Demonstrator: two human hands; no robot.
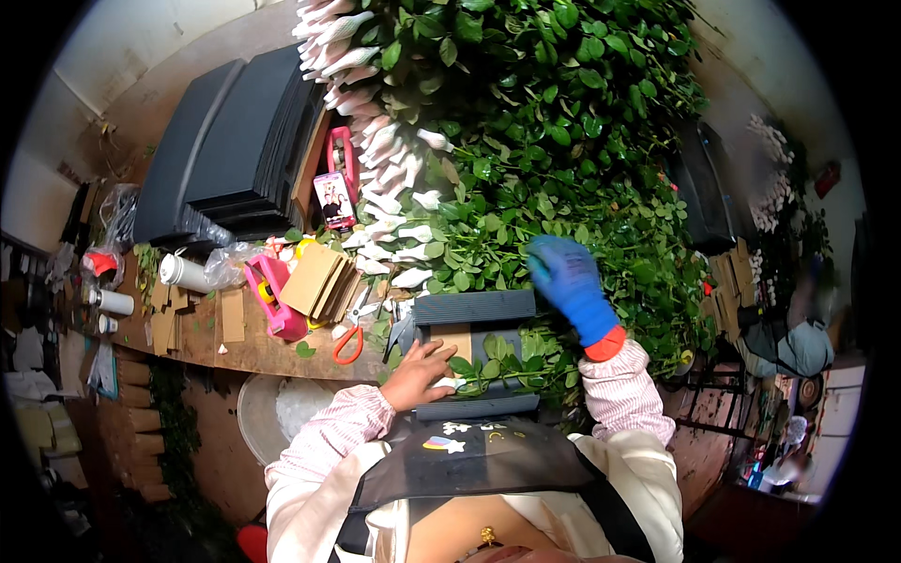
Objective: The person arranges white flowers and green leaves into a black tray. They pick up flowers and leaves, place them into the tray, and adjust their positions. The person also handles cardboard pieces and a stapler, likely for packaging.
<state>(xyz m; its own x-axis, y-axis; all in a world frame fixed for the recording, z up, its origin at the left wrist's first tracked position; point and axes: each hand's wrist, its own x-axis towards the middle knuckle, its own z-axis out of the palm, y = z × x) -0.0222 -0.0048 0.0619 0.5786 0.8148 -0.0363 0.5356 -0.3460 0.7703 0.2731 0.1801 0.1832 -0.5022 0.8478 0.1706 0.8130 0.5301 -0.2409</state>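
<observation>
My bare left hand [415,375] rests with its fingers apart and slightly bent at the left end of a dark ribbed wrapper [475,306], touching its tan cardboard insert and a white-netted rose head [449,385]. That rose's leafy stem [507,369] lies across the wrapper. My right hand [563,277], in a blue glove, is curled over the big pile of leafy stems [563,113] above and right of the wrapper; what its fingers hold is hidden. More white-netted rose heads [380,159] line the pile's left side.
Orange-handled scissors [349,345], cardboard pieces [314,280] and a pink tape dispenser [276,300] lie left. Behind are stacked dark sheets [249,127], a phone [334,199] and a white cup [185,272]. A tub [256,418] stands below the table. A dark padded object [704,178] is right.
</observation>
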